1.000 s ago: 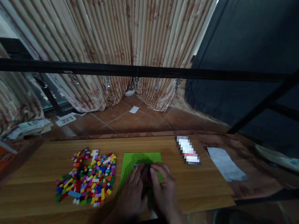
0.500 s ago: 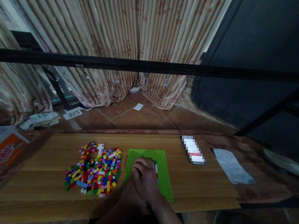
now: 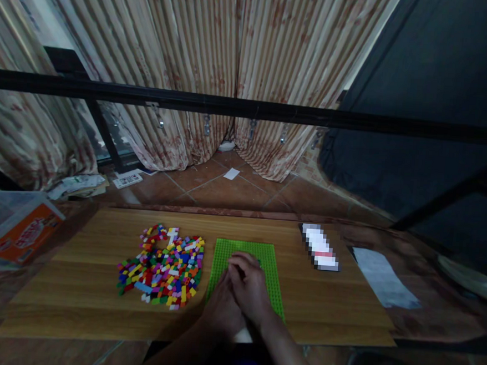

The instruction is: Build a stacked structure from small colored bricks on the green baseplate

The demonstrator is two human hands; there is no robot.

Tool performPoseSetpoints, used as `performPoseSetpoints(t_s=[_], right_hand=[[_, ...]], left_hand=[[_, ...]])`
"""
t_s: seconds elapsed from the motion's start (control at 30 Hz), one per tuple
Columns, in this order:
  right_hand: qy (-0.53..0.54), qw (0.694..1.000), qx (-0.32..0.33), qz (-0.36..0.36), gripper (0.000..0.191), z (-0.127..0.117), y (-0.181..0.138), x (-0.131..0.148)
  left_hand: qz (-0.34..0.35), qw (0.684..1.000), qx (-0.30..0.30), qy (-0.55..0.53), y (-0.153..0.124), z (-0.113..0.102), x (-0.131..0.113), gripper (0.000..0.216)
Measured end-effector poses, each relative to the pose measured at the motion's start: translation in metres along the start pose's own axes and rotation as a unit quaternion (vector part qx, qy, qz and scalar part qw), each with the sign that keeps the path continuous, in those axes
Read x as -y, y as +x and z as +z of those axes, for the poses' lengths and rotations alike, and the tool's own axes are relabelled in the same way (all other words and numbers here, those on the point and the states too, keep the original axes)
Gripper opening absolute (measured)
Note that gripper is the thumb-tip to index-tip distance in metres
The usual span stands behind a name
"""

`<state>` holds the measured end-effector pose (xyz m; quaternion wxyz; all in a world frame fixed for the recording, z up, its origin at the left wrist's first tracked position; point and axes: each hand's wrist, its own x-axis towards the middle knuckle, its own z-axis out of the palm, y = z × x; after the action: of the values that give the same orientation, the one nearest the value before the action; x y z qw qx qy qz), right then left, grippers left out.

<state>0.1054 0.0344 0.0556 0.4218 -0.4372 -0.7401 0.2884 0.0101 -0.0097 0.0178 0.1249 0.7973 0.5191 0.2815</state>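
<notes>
Pressing (judged): plate (image 3: pixel 221 259) is covered at its middle by both hands, the right hand (image 3: pixel 249 286) laid over the left hand (image 3: pixel 220 307).
Right fingers: curled in over the left hand; whether anything is gripped cannot be told.
Left fingers: mostly hidden beneath; grip cannot be told.
Plate position: laid flat on the table (image 3: pixel 326 308), just beside the bricks (image 3: pixel 170 280); whatever lies under the hands is hidden.
Bricks: spread in a loose multicoloured heap, touched by neither hand.
Phone (image 3: pixel 320 249): laid near the table's far edge, screen pixelated.
Pressing well: force is best sent straight down through stacked hands, with the plate held flat; a sideways push could shift it. Even weight is advised, with alignment checked by eye.
</notes>
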Motion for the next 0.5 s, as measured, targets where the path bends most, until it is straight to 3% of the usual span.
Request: performPoseSetpoints(t_s=[0.13, 0.2, 0.5], right_hand=[[-0.019, 0.995, -0.078, 0.055, 0.022, -0.011, 0.011, -0.012], [-0.019, 0.992, -0.097, 0.077, 0.025, -0.009, 0.017, -0.017], [-0.013, 0.992, -0.035, 0.117, 0.033, 0.005, 0.021, -0.021]], left_hand=[[-0.007, 1.0, 0.026, 0.01, 0.002, -0.004, -0.001, 0.077], [-0.018, 0.999, 0.035, 0.006, 0.001, -0.003, -0.001, 0.081], [0.0, 1.0, 0.02, -0.006, -0.002, 0.001, 0.002, 0.076]])
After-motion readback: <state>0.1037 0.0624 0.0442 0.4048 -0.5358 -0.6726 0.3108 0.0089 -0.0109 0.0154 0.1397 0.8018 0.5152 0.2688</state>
